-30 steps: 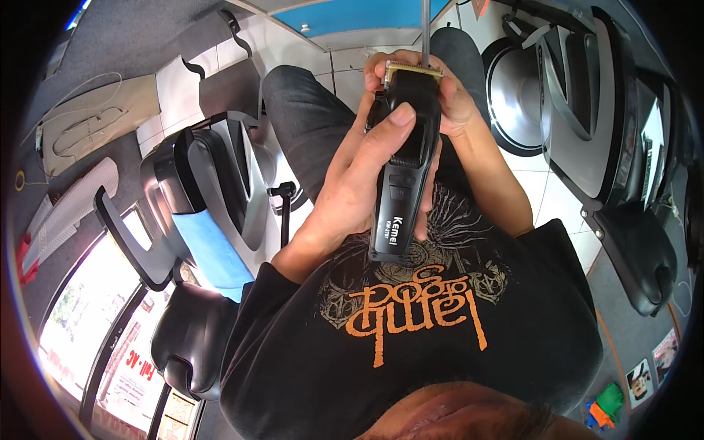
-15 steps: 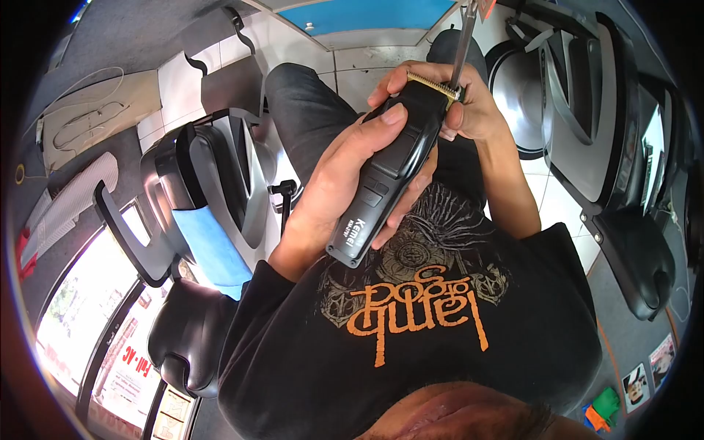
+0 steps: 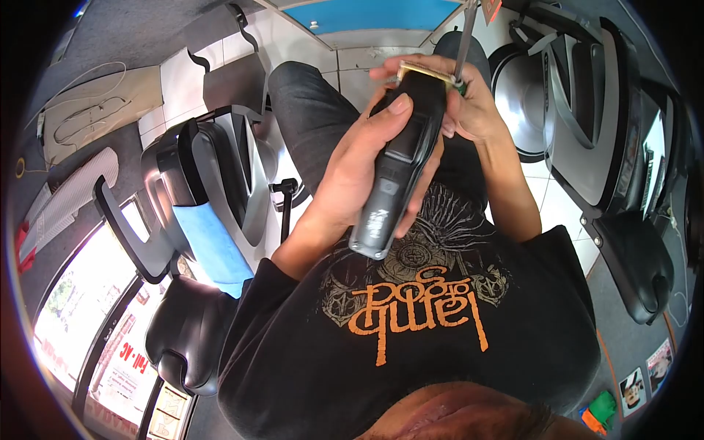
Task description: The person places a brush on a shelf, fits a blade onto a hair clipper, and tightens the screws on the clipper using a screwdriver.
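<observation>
Wrapped around the body of a black hair clipper (image 3: 400, 165) is my left hand (image 3: 352, 165), its thumb lying on the front. The clipper's gold-toothed blade (image 3: 427, 71) points up and away from me; its lower end hangs over my black shirt. My right hand (image 3: 473, 106) is at the blade end, with fingers behind the clipper head and a slim screwdriver-like rod (image 3: 465, 48) held in it. A small green part shows at the rod's lower end. Its far tip is cut off at the frame's top.
Salon chairs stand on the left (image 3: 213, 176) and right (image 3: 587, 125). A blue cloth (image 3: 213, 246) hangs on the left chair. A blue-fronted cabinet (image 3: 374, 15) is ahead, and flat cardboard (image 3: 103, 114) lies at upper left.
The clipper swung lower end left with its head toward the right, then turned partly back upright. The rod moved right with my right hand and now leans slightly.
</observation>
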Motion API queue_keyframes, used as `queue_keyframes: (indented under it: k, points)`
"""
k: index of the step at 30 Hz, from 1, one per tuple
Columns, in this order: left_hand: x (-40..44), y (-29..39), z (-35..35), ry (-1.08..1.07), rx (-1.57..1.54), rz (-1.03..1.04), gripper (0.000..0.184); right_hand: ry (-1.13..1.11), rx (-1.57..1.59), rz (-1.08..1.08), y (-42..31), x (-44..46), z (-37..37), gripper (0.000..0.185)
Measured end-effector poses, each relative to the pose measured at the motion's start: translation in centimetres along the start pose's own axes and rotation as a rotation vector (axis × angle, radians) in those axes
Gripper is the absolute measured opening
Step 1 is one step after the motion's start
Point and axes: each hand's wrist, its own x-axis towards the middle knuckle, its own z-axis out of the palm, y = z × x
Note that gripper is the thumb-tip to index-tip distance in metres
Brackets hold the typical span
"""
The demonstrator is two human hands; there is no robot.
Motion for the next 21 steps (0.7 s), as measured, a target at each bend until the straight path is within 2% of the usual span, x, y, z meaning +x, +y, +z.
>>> queue_keyframes:
  k: [2, 3, 6, 10, 13, 15, 18, 19, 21]
  points:
    - [0.1, -0.6, 1.2, 0.210, 0.152, 0.149, 0.056, 0.080, 0.016, 0.016, 0.1, 0.1, -0.2, 0.090]
    - [-0.1, -0.2, 1.1, 0.179, 0.271, 0.182, 0.049, 0.223, -0.033, -0.088, 0.1, 0.7, 0.8, 0.082]
    - [1.1, -1.9, 0.7, 0.416, 0.370, 0.504, 0.048, 0.478, 0.051, -0.060, 0.8, 0.1, 2.0, 0.053]
    - [1.2, -0.8, -0.8, 0.508, 0.514, 0.617, 0.041, 0.379, -0.152, -0.050, 1.8, -1.6, 4.3, 0.051]
    - [1.8, -0.1, -2.3, 0.372, 0.344, 0.607, 0.046, 0.260, -0.143, 0.011, 2.2, -2.4, 5.8, 0.053]
    - [2.0, -0.1, -2.5, 0.343, 0.287, 0.578, 0.056, 0.200, -0.054, 0.182, 1.0, -2.8, 6.7, 0.049]
    - [2.9, -0.1, -3.0, 0.244, 0.120, 0.637, 0.072, 0.246, -0.025, 0.261, -0.1, -2.4, 8.2, 0.050]
    - [3.2, 0.0, -3.5, 0.207, 0.195, 0.643, 0.087, 0.238, -0.034, 0.341, -0.9, -2.5, 8.0, 0.050]
    - [3.5, 0.6, -4.8, 0.074, 0.202, 0.581, 0.089, 0.217, 0.026, 0.305, -1.5, -2.9, 7.8, 0.051]
